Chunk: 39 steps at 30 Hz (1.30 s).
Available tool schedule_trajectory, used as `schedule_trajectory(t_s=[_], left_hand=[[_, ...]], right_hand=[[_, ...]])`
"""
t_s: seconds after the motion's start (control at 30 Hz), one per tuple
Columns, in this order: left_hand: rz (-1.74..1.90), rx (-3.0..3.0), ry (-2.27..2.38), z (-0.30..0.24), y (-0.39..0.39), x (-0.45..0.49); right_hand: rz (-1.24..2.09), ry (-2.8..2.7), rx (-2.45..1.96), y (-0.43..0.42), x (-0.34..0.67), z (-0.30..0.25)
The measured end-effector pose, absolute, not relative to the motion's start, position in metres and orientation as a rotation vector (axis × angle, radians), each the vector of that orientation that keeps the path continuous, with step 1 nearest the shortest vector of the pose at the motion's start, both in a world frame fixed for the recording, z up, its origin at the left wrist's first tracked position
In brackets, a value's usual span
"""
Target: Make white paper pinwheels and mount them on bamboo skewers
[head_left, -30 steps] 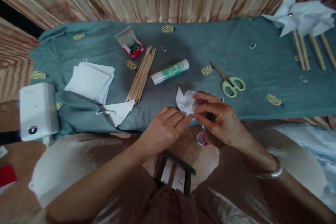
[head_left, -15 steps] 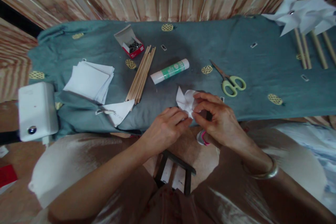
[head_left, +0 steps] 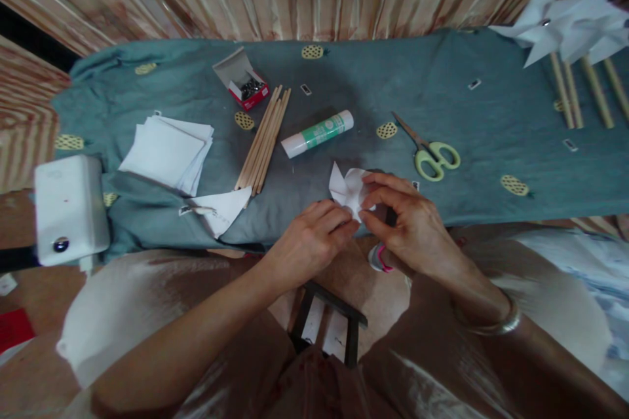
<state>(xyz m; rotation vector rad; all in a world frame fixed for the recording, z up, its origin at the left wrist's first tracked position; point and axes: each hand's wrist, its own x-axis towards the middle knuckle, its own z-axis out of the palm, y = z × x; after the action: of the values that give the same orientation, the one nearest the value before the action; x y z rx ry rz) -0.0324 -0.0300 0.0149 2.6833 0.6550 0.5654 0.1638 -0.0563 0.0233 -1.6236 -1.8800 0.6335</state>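
Note:
Both my hands meet at the near edge of the table over a folded white paper pinwheel head. My left hand has its fingers curled, fingertips pressed on the paper's lower edge. My right hand pinches the paper's centre with thumb and fingers. A small white and pink object shows under my right hand. A green and white glue stick lies just beyond the paper.
On the teal cloth lie green scissors, a bundle of wooden sticks, a red box of pins, a stack of white paper squares and finished pinwheels at far right. A white device sits left.
My right hand's fingers have drawn in slightly toward the paper's centre. Otherwise both hands stay on the paper in the same place.

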Motion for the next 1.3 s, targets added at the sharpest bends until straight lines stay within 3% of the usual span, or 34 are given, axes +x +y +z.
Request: schedule_trajectory(t_s=[1.3], left_hand=[[0.557, 2.579, 0.627, 0.0151, -0.0283, -0.0302]], right_hand=[[0.46, -2.017, -1.534, -0.0621, 0.1658, 0.0177]])
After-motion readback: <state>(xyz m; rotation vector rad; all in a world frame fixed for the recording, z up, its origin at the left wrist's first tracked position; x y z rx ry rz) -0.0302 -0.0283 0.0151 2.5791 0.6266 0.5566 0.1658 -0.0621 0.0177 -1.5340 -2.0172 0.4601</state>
